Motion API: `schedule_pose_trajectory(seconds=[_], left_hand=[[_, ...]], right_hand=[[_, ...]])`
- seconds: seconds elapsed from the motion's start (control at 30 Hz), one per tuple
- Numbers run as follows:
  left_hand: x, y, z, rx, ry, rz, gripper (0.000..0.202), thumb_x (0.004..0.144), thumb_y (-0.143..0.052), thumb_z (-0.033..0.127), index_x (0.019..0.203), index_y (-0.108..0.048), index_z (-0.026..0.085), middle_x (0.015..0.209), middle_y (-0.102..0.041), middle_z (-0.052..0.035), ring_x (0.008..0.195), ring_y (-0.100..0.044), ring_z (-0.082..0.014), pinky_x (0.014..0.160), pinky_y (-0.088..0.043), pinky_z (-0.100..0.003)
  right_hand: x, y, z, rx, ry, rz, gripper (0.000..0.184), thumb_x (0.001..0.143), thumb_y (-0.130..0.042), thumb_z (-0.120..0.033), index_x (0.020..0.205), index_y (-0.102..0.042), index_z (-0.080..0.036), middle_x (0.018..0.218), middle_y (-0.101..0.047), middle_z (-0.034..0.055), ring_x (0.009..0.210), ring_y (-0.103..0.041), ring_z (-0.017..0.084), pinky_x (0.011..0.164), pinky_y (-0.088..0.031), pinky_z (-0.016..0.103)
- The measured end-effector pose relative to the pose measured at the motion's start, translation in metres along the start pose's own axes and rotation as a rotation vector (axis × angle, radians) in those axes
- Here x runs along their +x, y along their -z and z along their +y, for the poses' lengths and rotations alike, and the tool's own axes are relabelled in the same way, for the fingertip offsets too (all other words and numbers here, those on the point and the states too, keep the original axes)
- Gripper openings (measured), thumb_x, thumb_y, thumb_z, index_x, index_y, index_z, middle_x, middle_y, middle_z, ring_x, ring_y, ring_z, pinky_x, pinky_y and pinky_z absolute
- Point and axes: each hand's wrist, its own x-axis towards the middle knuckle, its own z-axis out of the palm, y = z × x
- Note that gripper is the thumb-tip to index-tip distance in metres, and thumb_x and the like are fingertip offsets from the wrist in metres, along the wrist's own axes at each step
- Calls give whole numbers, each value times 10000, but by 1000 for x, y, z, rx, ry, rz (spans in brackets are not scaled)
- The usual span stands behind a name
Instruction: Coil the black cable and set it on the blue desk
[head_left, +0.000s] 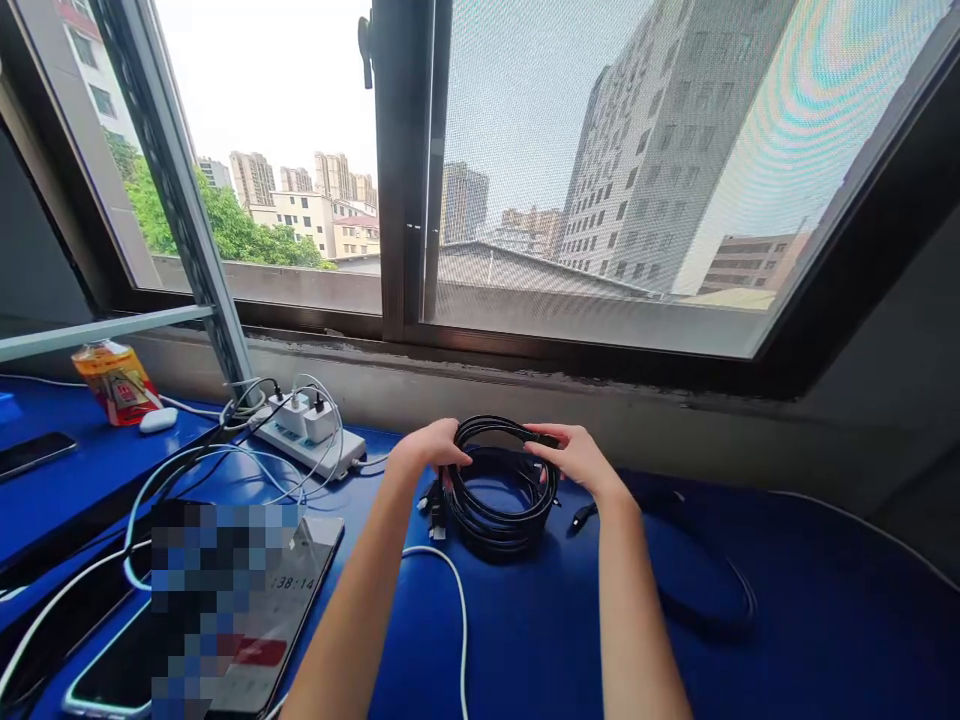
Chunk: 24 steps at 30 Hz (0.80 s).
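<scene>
A bundle of coiled black cable (501, 540) is between my two hands, over the blue tabletop (540, 640). My left hand (435, 445) grips the coil's left side, thumb inside the loop. On the coil's upper right side, my right hand (574, 455) is closed with fingers and thumb around the strands. Metal-tipped plugs (435, 525) stick out at the lower left of the coil. One more black plug (581, 517) lies just below my right wrist. To the right, another black cable (739, 600) curves across the table.
A white power strip (349, 455) with chargers and tangled cords stands at the back left. Nearer are a tablet (322, 545) and a phone (112, 650). An orange pouch (120, 385) and a white earbud case (159, 420) sit by a metal post (184, 200). A white cable (461, 600) crosses the table.
</scene>
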Motion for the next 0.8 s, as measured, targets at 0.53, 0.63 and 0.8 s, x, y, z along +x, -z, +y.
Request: schedule_pose_trajectory(seconds=[0.53, 0.63, 0.8], left_hand=[[10, -6, -8, 224, 98, 9, 250, 888, -560, 239, 1113, -553, 131, 913, -619, -35, 715, -600, -115, 644, -532, -277], [9, -6, -3, 213, 16, 79, 284, 873, -561, 185, 1155, -541, 153, 1015, -624, -59, 812, -613, -141, 729, -528, -306], [10, -8, 0, 160, -60, 198, 442, 783, -526, 46, 1205, -494, 172, 1128, -638, -96, 839, -652, -175, 649, -474, -213]], right_hand=[[6, -12, 22, -33, -99, -58, 216, 710, -641, -18, 885, -711, -125, 731, -689, 5, 545, -576, 76, 439, -396, 156], [7, -12, 21, -7, -92, -37, 275, 713, -612, -44, 939, -725, -153, 685, -682, -6, 481, -560, 80, 397, -371, 155], [8, -11, 15, 46, -65, 7, 393, 719, -569, -48, 1073, -699, -157, 640, -660, -11, 386, -525, 72, 387, -403, 168]])
